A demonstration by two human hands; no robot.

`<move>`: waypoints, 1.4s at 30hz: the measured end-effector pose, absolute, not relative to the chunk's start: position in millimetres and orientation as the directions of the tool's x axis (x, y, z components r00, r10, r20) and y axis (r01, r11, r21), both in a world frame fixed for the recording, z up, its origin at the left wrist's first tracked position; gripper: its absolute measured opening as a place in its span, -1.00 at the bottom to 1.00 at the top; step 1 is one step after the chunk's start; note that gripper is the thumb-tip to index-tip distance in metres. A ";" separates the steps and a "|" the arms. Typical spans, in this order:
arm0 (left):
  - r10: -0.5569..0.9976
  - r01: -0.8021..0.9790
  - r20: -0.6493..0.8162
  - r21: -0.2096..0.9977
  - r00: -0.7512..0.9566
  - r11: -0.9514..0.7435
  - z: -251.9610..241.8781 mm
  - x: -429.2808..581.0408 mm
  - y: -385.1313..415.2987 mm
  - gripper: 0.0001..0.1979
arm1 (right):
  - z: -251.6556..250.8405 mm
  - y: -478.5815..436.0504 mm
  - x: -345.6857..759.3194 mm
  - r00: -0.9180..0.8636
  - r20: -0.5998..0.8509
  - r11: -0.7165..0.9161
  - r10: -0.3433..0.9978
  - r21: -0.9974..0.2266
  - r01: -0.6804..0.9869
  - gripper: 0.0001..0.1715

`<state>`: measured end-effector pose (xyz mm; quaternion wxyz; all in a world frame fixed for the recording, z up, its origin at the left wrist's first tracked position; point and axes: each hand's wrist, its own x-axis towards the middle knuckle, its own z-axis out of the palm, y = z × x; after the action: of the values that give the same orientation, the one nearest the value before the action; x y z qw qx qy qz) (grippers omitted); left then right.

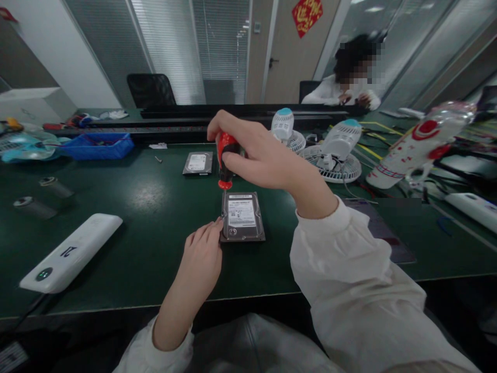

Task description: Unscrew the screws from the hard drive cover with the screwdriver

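Note:
A hard drive [243, 217] with a white label lies flat on the green table in front of me. My right hand [252, 150] is closed around the handle of a red and black screwdriver [225, 160], held upright above the drive's left edge. Its thin shaft points down to that edge; the tip is too small to make out. My left hand [204, 254] has its fingers pressed together against the drive's left side, and its thumb is hidden. Behind the screwdriver lies a second hard drive [198, 163].
White fans [334, 150] and a white and red bottle [407, 145] stand to the right. On the left are a white power bank [73, 254], metal cylinders [56, 186] and a blue tray [99, 146]. A person [353, 77] sits across the table.

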<state>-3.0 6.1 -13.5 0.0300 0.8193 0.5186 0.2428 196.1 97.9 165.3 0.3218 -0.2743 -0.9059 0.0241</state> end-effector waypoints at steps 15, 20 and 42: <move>0.865 0.837 0.361 0.296 0.347 -0.460 -14.4 -3.5 6.5 -0.49 | 166.2 97.1 196.9 -0.610 0.539 0.800 0.581 -0.241 0.549 -0.73; 0.870 0.838 0.355 0.304 0.342 -0.454 -14.5 -3.8 6.4 -0.48 | 166.7 97.1 198.1 -0.580 0.537 0.764 0.613 -0.216 0.607 -0.68; 0.870 0.848 0.353 0.281 0.343 -0.449 -15.1 -4.2 6.9 -0.47 | 167.4 94.7 193.4 -0.568 0.535 0.753 0.625 -0.221 0.620 -0.60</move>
<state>-4.2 6.9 -15.1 0.0238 0.8192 0.5245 0.2307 193.4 94.7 167.4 0.3039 -0.3514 -0.8855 0.0040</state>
